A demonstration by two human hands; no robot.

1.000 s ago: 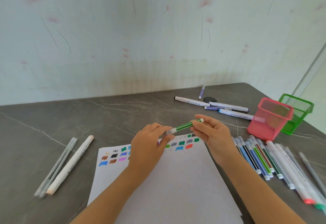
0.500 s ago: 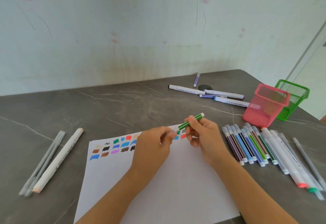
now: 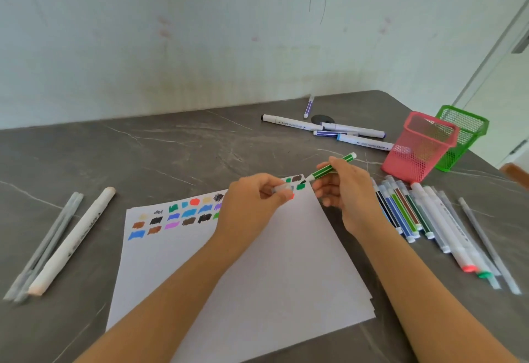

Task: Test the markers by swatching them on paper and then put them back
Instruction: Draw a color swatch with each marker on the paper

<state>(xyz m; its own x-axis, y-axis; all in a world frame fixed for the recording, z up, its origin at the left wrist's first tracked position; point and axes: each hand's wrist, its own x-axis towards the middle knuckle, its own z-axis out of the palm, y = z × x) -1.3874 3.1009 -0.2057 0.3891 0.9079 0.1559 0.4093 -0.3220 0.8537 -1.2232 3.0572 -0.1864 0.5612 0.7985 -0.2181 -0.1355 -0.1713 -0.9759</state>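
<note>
A white sheet of paper (image 3: 257, 271) lies on the dark marble table, with rows of colour swatches (image 3: 174, 218) along its far edge. My right hand (image 3: 346, 191) grips a green striped marker (image 3: 329, 168), uncapped, its tip down on the paper's far right corner beside a green swatch (image 3: 300, 187). My left hand (image 3: 252, 205) rests on the paper and pinches the marker's clear cap (image 3: 282, 189). It covers part of the swatch rows.
Several striped and white markers (image 3: 423, 219) lie in a row right of the paper. A pink mesh cup (image 3: 418, 148) and a green mesh cup (image 3: 463, 133) stand at the far right. More markers (image 3: 329, 129) lie at the back; a white marker (image 3: 71, 242) and grey pens (image 3: 43, 248) lie at the left.
The cap came off the green marker and stays in my left hand. My right hand turned the marker tip down onto the paper's far right corner.
</note>
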